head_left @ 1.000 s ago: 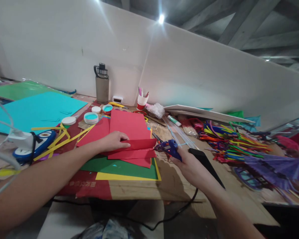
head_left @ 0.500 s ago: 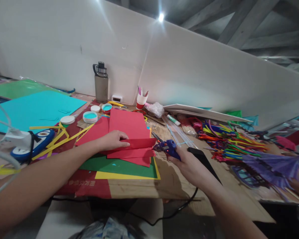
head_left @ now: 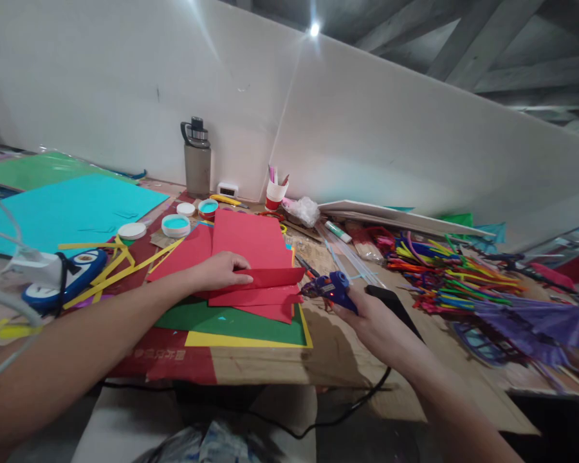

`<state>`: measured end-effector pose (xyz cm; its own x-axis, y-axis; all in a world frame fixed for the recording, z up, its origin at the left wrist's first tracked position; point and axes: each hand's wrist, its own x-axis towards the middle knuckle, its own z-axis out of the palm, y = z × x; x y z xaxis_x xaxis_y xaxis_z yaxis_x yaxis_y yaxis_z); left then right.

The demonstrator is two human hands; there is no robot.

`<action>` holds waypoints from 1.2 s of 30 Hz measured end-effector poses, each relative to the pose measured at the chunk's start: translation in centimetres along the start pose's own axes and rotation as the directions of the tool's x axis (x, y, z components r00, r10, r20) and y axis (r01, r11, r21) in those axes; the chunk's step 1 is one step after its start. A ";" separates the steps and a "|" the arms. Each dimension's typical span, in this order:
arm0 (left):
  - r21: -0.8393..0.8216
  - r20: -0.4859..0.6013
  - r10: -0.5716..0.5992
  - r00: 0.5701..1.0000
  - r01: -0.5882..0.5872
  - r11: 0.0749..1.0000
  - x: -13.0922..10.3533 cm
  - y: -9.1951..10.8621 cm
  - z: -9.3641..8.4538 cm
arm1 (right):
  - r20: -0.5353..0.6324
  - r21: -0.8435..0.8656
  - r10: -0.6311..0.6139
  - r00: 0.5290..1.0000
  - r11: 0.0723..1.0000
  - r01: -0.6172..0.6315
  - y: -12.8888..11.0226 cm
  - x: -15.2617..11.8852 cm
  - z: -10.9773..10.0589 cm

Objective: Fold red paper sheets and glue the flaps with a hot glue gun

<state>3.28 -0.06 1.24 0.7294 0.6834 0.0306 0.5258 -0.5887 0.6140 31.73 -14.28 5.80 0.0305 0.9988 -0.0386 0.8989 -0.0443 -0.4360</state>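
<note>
Pinching a raised red strip point(head_left: 277, 278) between thumb and fingers of the left hand point(head_left: 222, 272), over red paper point(head_left: 248, 231) lying on a green sheet point(head_left: 260, 330) and a yellow sheet point(head_left: 212, 341) near the front edge of the bench point(head_left: 260, 370). Grasping a blue glue gun point(head_left: 336, 287) in the right hand point(head_left: 371, 315), aiming its nozzle at the strip's right end; appearing to meet the paper there, though too small to tell for sure. Trailing a black cable point(head_left: 340, 410) over the bench's front edge.

Easing the glue gun slightly to the right since half a second ago, while keeping the left hand in place and the strip lifted. Probably reaching the end of a pass along the strip, judging by the nozzle's place, but not yet pressing the paper flat. Working between open paint tubs point(head_left: 175, 225) toward the bench's left end and pipe cleaners point(head_left: 463, 276) toward its right.
</note>
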 end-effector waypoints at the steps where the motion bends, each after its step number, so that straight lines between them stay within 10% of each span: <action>1: 0.001 0.000 0.005 1.000 -0.005 1.000 0.0 0.0 0.0 | 0.013 0.014 -0.005 1.000 1.000 0.005 -0.1 -0.2 -0.1; 22: 0.003 -0.001 0.011 1.000 -0.011 1.000 0.0 0.1 0.0 | 0.070 0.160 -0.090 0.993 0.984 0.078 -0.9 -0.2 0.3; 30: 0.104 0.223 0.116 0.968 -0.142 0.984 -1.2 1.0 -2.6 | 0.125 0.145 -0.125 0.984 0.984 0.107 -3.4 0.5 1.6; 36: 0.206 0.145 0.076 0.986 -0.106 0.973 -1.7 0.5 -3.7 | 0.117 0.078 -0.100 0.988 0.993 0.091 -3.3 0.1 1.5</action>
<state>0.71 0.07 4.44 0.8232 0.5665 -0.0376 0.5247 -0.7338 0.4315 28.11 -14.03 5.92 -0.1109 0.9888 -0.0995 0.8609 0.0455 -0.5067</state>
